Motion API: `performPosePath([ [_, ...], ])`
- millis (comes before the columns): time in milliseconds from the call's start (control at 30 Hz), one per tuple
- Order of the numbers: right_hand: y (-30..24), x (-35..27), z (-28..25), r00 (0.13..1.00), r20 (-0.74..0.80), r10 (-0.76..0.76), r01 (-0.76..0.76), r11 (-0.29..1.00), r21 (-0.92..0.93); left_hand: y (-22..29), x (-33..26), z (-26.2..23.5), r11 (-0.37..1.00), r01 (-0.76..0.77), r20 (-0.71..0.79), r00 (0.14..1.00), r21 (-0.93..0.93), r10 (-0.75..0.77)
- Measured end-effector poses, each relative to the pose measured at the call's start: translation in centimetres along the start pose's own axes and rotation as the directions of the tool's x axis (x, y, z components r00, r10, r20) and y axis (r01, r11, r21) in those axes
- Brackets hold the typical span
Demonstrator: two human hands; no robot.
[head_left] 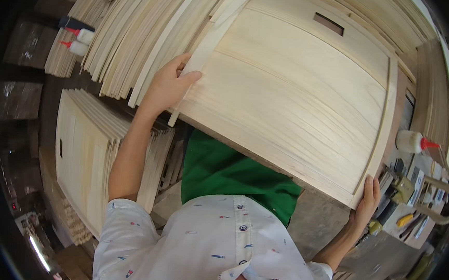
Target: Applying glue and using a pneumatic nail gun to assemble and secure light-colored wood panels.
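A pale wooden panel lies flat in front of me, with a rectangular slot near its far edge and a narrow strip along its right side. My left hand grips a loose-looking wooden strip at the panel's left edge, thumb on top and fingers round the outer side. This strip's near end juts past the panel's front edge. At the near right corner, my right hand is closed against the panel's edge, fingers along the side; its thumb is mostly hidden.
Rows of wooden strips lie at the far left, with glue bottles on them. Slotted panels stand stacked below. Another glue bottle and a bench with assorted tools are at right.
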State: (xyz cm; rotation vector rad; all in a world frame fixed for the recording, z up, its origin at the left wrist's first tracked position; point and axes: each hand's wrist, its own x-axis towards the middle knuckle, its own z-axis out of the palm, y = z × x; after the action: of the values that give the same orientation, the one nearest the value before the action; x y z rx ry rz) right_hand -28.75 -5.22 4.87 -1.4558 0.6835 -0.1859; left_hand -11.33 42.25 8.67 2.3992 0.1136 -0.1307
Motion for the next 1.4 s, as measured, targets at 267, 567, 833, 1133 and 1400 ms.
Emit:
performPosePath([
  [267,-2.9,-0.1,2.1,0.991,0.079,-0.108,0.134,0.824,-0.55,-0.2,1.5,1.9,0.917,0.078,0.046,0.997,-0.391,-0.065],
  [567,-1.6,0.3,2.7,0.914,0.079,-0.398,0.4,0.852,-0.338,-0.6,-9.2,-5.0,0.949,-0.115,-0.408,0.913,-0.293,-0.015],
  [833,-10.0,-7.4,29.6,0.599,0.739,-0.308,0.674,0.692,-0.258,-10.0,-30.1,-15.3,0.893,0.305,-0.779,0.446,-0.33,-0.44],
  [1133,-7.8,-21.3,52.5,-0.093,0.981,-0.17,0.848,0.503,0.168,-20.6,-51.0,-20.0,0.69,0.487,-0.754,0.093,-0.535,-0.65],
  [1400,-0.2,-24.8,53.5,-0.13,0.98,-0.149,0.861,0.473,0.186,-24.4,-53.1,-18.2,0.475,0.678,-0.625,0.028,-0.562,-0.78],
])
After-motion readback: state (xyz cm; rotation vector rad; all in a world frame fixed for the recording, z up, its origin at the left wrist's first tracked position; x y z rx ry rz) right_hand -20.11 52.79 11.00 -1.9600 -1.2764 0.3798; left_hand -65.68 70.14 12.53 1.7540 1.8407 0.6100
